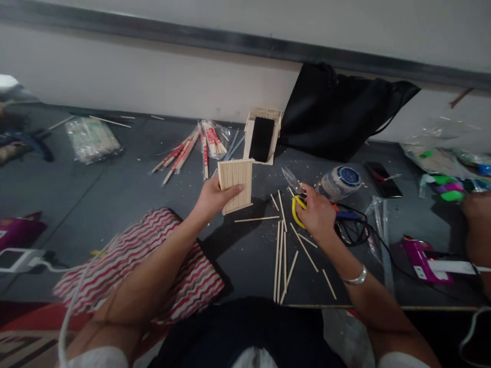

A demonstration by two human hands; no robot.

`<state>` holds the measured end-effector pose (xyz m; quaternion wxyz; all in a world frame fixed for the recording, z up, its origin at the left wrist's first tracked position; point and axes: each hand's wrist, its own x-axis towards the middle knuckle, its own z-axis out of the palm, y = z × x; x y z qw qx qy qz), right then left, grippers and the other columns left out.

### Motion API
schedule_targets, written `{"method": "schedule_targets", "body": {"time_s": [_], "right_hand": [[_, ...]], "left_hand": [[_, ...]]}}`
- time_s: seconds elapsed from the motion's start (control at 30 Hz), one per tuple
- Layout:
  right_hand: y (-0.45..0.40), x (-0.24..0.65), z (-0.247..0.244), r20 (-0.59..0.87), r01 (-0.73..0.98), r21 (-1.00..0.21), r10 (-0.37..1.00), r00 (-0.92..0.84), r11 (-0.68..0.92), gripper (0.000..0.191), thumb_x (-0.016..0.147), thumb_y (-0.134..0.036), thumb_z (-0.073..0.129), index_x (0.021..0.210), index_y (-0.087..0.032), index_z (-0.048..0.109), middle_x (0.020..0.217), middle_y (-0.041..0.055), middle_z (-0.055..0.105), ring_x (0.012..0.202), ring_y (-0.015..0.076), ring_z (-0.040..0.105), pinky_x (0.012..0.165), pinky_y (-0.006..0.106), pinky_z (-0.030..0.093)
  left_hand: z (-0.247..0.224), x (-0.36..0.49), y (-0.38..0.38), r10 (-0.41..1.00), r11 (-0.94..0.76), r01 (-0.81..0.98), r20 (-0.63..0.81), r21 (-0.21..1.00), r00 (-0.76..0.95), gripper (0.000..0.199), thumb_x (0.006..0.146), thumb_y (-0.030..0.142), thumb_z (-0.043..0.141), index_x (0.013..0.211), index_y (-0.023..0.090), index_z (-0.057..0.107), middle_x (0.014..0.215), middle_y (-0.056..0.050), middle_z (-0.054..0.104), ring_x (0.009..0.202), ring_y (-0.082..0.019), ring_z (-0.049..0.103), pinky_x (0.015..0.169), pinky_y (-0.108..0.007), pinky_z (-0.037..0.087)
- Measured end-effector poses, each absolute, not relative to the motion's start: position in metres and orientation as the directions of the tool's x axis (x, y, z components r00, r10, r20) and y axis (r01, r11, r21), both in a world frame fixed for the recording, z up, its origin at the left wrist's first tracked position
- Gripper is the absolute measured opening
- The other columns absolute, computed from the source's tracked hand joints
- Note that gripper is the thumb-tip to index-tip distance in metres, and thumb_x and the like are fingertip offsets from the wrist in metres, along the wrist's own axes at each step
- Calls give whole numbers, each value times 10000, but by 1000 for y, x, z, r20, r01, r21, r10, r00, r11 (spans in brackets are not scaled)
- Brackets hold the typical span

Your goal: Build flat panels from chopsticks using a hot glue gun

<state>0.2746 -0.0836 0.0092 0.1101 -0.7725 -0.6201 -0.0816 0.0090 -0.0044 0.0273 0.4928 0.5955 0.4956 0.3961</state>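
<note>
My left hand (217,197) grips a flat panel of wooden sticks (238,181) laid side by side, its thumb across the front. It is held up above the dark table. My right hand (316,212) is closed around yellow-handled scissors (297,209), whose blades point away and to the left. Loose wooden sticks (281,260) lie between and below the hands, some long and some short. Beyond the panel, a phone (262,139) leans on a pale stand made of sticks. A jar with a blue lid (339,183) lies just past my right hand.
Red-wrapped chopsticks (180,156) and a plastic-bagged stick bundle (92,139) lie at the back left. A striped cushion (153,266) is under my left forearm. A black bag (341,112) leans on the wall. Cables, a second phone (383,179) and another person's arm (477,230) are at right.
</note>
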Motion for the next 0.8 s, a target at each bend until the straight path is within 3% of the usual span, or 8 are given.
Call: {"method": "schedule_targets", "body": {"time_s": [0.07, 0.17, 0.23, 0.33, 0.57, 0.8], "right_hand": [[-84, 272, 12, 218, 973, -43, 948, 231, -227, 505, 867, -245, 558, 1362, -155, 592, 1027, 144, 774, 971, 310, 696, 862, 388, 514], [-84, 270, 17, 178, 969, -24, 952, 248, -248, 500, 879, -251, 558, 1366, -142, 596, 1066, 162, 770, 999, 320, 694, 873, 394, 511], [-84, 269, 18, 168, 968, -19, 954, 249, -250, 483, 887, -252, 554, 1355, -144, 609, 1074, 166, 770, 1003, 322, 693, 861, 391, 510], [-84, 269, 20, 174, 970, -7, 955, 242, -244, 468, 895, -248, 554, 1348, -148, 617, 1072, 163, 772, 997, 318, 692, 854, 385, 506], [-91, 259, 31, 96, 961, 108, 964, 247, -257, 454, 944, -270, 524, 1367, -137, 618, 1086, 176, 766, 1017, 320, 683, 851, 385, 469], [-102, 245, 38, 75, 968, 152, 979, 189, -198, 429, 916, -246, 554, 1323, -154, 652, 1048, 163, 773, 978, 294, 676, 810, 359, 448]], "left_hand": [[27, 8, -4, 979, -179, 460, 110, 870, 173, 295, 776, 396, 694, 967, 172, 696, 952, -79, 768, 907, -284, 734, 804, -390, 587], [28, 6, -5, 922, -385, 755, 260, 531, 287, 183, 870, 302, 587, 962, 190, 699, 991, -90, 756, 928, -278, 725, 799, -365, 564], [27, 7, -5, 853, -513, 792, 295, 330, 430, 196, 890, 225, 536, 991, 199, 701, 1057, -106, 748, 957, -276, 718, 792, -361, 560], [22, 11, -2, 745, -656, 738, 299, 158, 597, 256, 892, 135, 486, 1012, 207, 699, 1087, -118, 739, 978, -273, 705, 815, -377, 556], [12, 20, 1, 677, -722, 692, 228, 17, 700, 307, 846, 48, 468, 1022, 173, 686, 1068, -159, 721, 999, -312, 678, 846, -438, 537], [11, 4, 7, 652, -758, 642, 123, 112, 748, 499, 768, 18, 458, 1214, 137, 648, 1279, -184, 663, 1263, -327, 577, 1066, -485, 457]]}}
